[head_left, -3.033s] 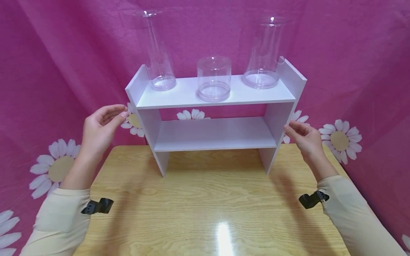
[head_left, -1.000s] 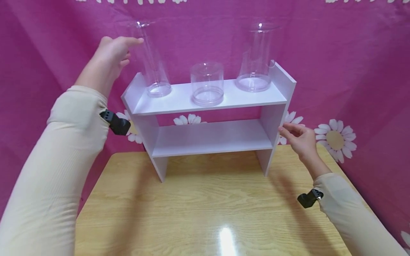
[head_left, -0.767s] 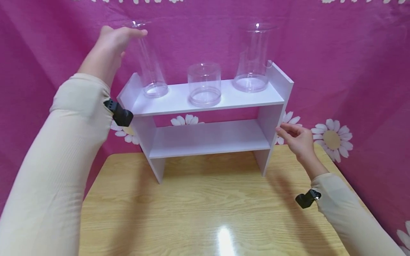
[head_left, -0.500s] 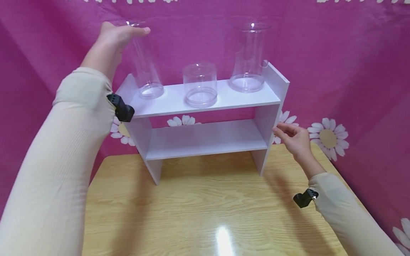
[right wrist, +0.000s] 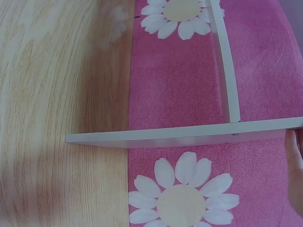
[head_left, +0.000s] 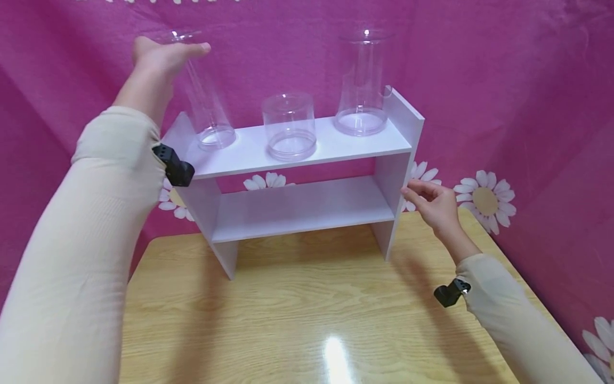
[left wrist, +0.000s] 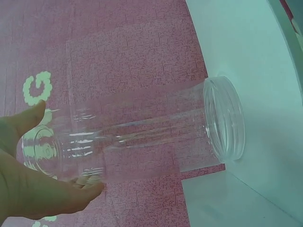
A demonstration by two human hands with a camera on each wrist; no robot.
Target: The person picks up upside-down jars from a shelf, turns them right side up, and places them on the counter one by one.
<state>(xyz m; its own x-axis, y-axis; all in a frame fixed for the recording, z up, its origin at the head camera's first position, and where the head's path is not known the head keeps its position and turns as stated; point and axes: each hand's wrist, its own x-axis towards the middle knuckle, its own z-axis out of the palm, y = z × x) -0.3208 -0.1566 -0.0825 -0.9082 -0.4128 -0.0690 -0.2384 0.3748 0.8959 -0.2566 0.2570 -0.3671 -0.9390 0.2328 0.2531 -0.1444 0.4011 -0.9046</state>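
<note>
A tall clear cylindrical jar [head_left: 206, 106] stands at the left end of the white shelf unit's [head_left: 249, 154] top board. My left hand [head_left: 160, 58] is at its upper end. In the left wrist view, the thumb lies on one side of the jar [left wrist: 142, 132] and the fingers [left wrist: 71, 194] curve round the other. Its ringed base meets the board. My right hand [head_left: 434, 202] is beside the right side panel, fingers loosely bent, with the fingertips right at the panel. The right wrist view catches only a bit of that hand [right wrist: 294, 170] by the panel's edge [right wrist: 189, 131].
A short clear jar [head_left: 289, 128] stands mid-board, and a wider tall one [head_left: 362, 90] stands at the right end. The unit has a lower board [head_left: 302, 208] and stands on a wooden table [head_left: 288, 298]. A pink flowered cloth [head_left: 479, 106] hangs behind.
My left hand has risen from beside the shelf's left side to the top of the tall jar and now grips it. The right hand has stayed by the panel; the view has shifted slightly.
</note>
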